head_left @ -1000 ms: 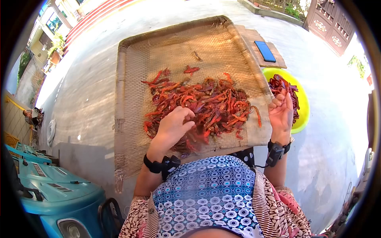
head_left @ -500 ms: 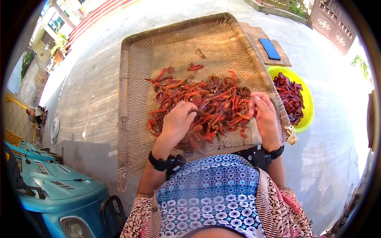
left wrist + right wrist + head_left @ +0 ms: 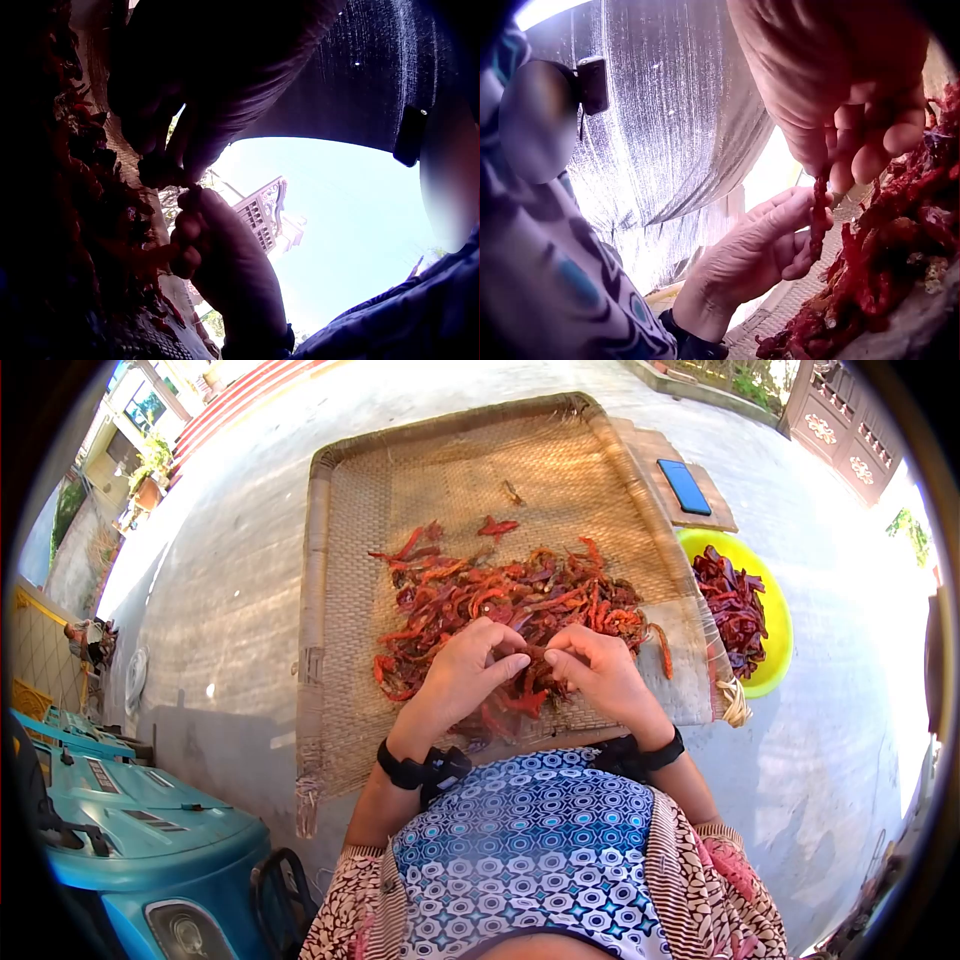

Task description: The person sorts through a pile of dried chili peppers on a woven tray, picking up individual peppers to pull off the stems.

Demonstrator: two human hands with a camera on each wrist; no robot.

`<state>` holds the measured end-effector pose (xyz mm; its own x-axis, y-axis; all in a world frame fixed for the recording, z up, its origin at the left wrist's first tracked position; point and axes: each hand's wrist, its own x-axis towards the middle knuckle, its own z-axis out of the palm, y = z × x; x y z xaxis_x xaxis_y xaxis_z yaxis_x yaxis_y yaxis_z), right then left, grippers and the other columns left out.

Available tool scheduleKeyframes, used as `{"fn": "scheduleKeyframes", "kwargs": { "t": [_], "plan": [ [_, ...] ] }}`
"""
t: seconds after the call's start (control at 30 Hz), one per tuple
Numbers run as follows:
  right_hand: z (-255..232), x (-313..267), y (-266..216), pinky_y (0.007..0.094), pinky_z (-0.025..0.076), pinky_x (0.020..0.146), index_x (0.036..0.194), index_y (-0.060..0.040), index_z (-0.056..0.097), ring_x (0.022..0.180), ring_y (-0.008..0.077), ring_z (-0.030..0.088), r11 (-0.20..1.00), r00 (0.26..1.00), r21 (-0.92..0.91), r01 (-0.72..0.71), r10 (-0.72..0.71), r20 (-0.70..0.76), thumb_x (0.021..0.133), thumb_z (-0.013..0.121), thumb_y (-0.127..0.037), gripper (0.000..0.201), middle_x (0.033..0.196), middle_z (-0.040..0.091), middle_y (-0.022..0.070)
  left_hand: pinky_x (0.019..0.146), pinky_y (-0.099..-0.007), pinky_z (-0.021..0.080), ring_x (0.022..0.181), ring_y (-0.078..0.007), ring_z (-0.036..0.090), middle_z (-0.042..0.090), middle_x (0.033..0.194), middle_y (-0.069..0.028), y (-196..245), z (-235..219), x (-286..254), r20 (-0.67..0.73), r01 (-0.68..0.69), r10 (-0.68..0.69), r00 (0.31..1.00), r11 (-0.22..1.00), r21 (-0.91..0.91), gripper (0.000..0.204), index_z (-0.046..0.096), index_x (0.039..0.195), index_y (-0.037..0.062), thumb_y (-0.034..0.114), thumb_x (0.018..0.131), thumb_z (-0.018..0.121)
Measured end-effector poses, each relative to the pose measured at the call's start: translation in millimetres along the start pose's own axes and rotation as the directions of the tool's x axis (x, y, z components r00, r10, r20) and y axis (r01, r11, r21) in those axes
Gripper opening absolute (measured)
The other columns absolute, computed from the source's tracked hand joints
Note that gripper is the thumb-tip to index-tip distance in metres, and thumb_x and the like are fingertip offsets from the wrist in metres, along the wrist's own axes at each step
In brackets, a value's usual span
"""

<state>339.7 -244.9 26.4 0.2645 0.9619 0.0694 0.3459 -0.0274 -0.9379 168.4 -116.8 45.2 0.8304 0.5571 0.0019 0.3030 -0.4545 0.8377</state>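
A wrinkled dried red chili pepper [image 3: 819,221] hangs between my two hands, over the near part of a heap of dried chilies [image 3: 520,595]. My left hand [image 3: 467,672] pinches it between thumb and fingers. The thumb and forefinger of my right hand [image 3: 607,675] pinch the top end, which shows best in the right wrist view. In the left wrist view both hands are dark, with the right hand [image 3: 236,262] just below the left. The heap lies on a woven, rimmed tray [image 3: 350,610].
To the right of the tray stands a yellow-green basin [image 3: 778,635] holding dark red chilies [image 3: 730,605]. A blue phone [image 3: 685,487] lies on a wooden board [image 3: 640,450] behind it. At the lower left is a turquoise vehicle [image 3: 150,820].
My right hand has come from over the basin, leftward across the tray, to meet the left hand and pinch the chili. The left hand has moved slightly right.
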Motion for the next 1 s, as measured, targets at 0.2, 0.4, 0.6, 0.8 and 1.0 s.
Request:
{"fn": "scheduleKeyframes", "kwargs": {
  "t": [0.2, 0.4, 0.6, 0.8, 1.0],
  "plan": [
    [-52.4, -6.6, 29.6, 0.0200, 0.040, 0.053, 0.098, -0.0057, 0.061, 0.057, 0.0058, 0.049, 0.842, 0.883, 0.533, 0.081, 0.187, -0.429, 0.099, 0.056, -0.021, 0.016, 0.073, 0.058, -0.0016, 0.080, -0.0327, 0.050, 0.094, -0.0207, 0.061, 0.049, 0.137, -0.0081, -16.0, -0.7, 2.2, 0.044, -0.061, 0.053, 0.998, 0.980, 0.192, 0.023, 0.064, 0.113, 0.0058, 0.017, 0.093, 0.061],
    [-121.5, -26.7, 84.1, 0.0223, 0.043, 0.062, 0.102, -0.0056, 0.061, 0.066, 0.0086, 0.051, 0.323, 0.805, 0.854, 0.407, 0.315, -0.503, 0.100, 0.053, -0.027, 0.022, 0.082, 0.061, 0.0001, 0.096, -0.0372, 0.047, 0.118, -0.0275, 0.056, 0.046, 0.143, -0.0082, -24.0, 6.2, 0.9, 0.057, -0.028, 0.010, 0.998, 0.943, 0.331, 0.031, 0.060, 0.123, 0.0080, 0.018, 0.094, 0.057],
    [-123.9, -30.1, 109.1, 0.0249, 0.047, 0.064, 0.115, -0.0045, 0.058, 0.073, 0.0113, 0.054, 0.072, 0.864, 0.912, 0.404, 0.299, -0.406, 0.100, 0.050, -0.025, 0.026, 0.095, 0.067, 0.0045, 0.076, -0.0312, 0.050, 0.083, -0.0186, 0.062, 0.058, 0.126, -0.0074, -10.9, 4.1, 4.0, -0.116, 0.020, 0.009, 0.993, 0.969, 0.246, 0.024, 0.063, 0.116, 0.0060, 0.013, 0.093, 0.059],
    [-61.1, -12.0, 41.7, 0.0209, 0.044, 0.060, 0.112, -0.0076, 0.059, 0.069, 0.0071, 0.053, 0.652, 0.909, 0.749, 0.117, 0.233, -0.345, 0.100, 0.052, -0.021, 0.020, 0.082, 0.060, -0.0008, 0.059, -0.0225, 0.045, 0.065, -0.0063, 0.055, 0.060, 0.079, 0.0008, -18.4, 6.3, 5.5, -0.209, -0.030, -0.032, 0.977, 0.957, -0.288, 0.007, 0.062, 0.098, 0.0039, 0.009, 0.093, 0.061],
    [-10.7, -2.1, 3.9, 0.0196, 0.042, 0.057, 0.109, -0.0041, 0.058, 0.063, 0.0042, 0.052, 0.934, 0.996, 0.353, -0.056, 0.075, -0.040, 0.097, 0.058, -0.021, 0.021, 0.079, 0.062, -0.0004, 0.053, -0.0188, 0.041, 0.063, -0.0043, 0.056, 0.061, 0.078, 0.0023, -8.7, 4.7, 1.6, -0.117, 0.005, -0.058, 0.992, 0.911, -0.411, 0.005, 0.060, 0.097, 0.0065, 0.009, 0.093, 0.063]
  ]
}}
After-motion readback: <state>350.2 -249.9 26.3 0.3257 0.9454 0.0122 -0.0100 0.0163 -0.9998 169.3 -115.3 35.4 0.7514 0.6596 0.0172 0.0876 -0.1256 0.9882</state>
